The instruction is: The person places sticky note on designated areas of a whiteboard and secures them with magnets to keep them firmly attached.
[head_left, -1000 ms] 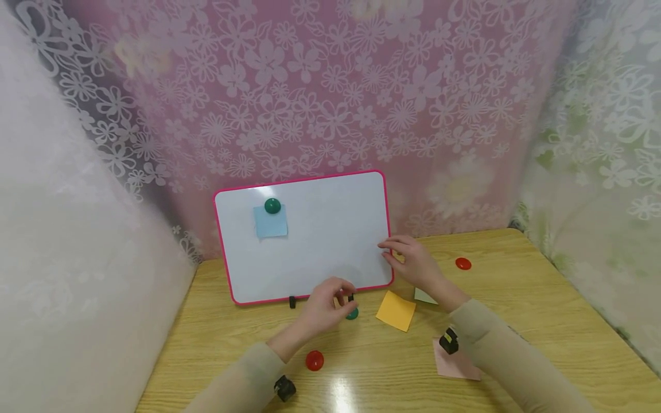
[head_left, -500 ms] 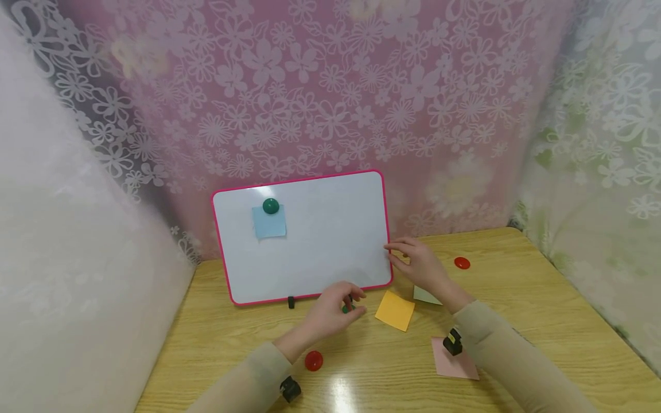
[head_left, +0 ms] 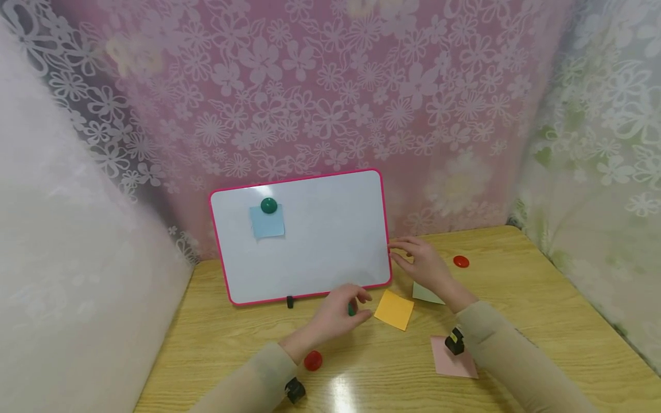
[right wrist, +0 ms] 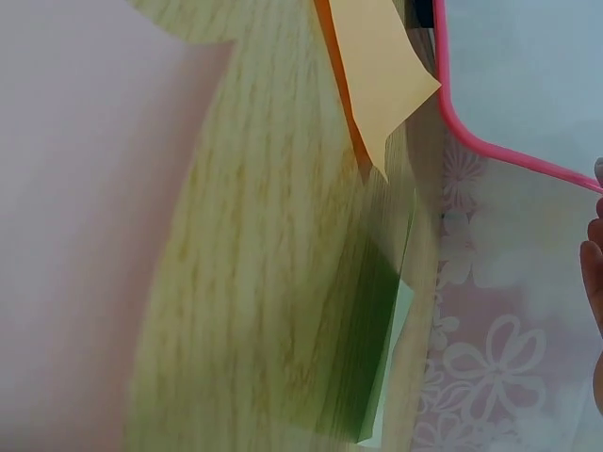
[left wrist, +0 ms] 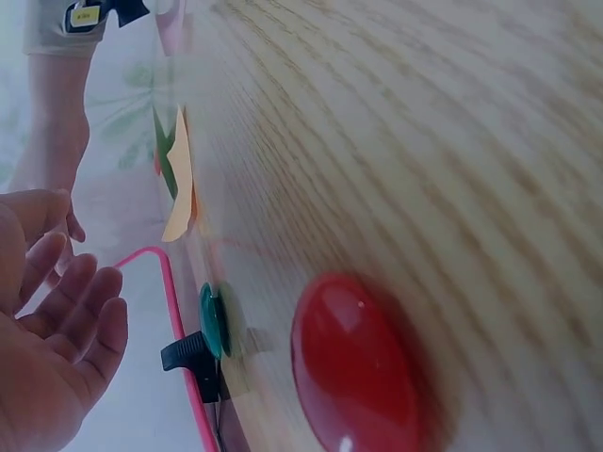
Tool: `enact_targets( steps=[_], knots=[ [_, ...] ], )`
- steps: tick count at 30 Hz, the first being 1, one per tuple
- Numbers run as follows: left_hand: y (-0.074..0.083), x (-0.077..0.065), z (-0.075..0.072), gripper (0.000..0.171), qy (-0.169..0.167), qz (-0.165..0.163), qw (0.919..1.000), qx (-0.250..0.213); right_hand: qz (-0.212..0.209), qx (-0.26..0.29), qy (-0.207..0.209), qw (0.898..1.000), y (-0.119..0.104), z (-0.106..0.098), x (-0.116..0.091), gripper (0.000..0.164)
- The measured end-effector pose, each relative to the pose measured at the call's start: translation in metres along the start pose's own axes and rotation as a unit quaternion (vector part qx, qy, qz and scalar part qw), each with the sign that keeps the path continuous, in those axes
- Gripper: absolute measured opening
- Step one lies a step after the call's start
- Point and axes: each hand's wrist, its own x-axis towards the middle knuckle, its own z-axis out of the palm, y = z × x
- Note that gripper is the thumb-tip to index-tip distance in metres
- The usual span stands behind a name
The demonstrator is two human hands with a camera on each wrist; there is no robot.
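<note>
A whiteboard (head_left: 320,241) with a pink frame leans against the floral backdrop at the back of the table. Near its upper left, a green round magnet (head_left: 268,205) lies over the top of a blue sticky note (head_left: 267,221). My left hand (head_left: 338,310) hovers below the board's bottom edge, fingers loosely bent and holding nothing. Under it sits another green magnet (left wrist: 213,320), mostly hidden by the hand in the head view. My right hand (head_left: 423,264) is at the board's right edge, fingertips right at the pink frame (right wrist: 537,165), fingers relaxed.
An orange sticky note (head_left: 395,310), a green one (head_left: 426,293) partly behind the right hand, and a pink one (head_left: 451,358) under the right sleeve lie on the table. Red magnets sit at the back right (head_left: 461,261) and front (head_left: 312,361). A black clip (head_left: 290,302) grips the board's bottom.
My right fingertips have slid rightward from over the board's face to its right edge. My left hand has shifted slightly right and down, covering more of the green magnet on the table.
</note>
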Motion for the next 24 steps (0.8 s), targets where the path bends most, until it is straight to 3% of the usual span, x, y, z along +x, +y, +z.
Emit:
enact_targets(
  steps=[24],
  knots=[
    [0.011, 0.009, 0.015, 0.030, -0.004, -0.033, 0.9994, 0.004, 0.043, -0.011, -0.015, 0.999, 0.015, -0.008, -0.020, 0.030]
  ],
)
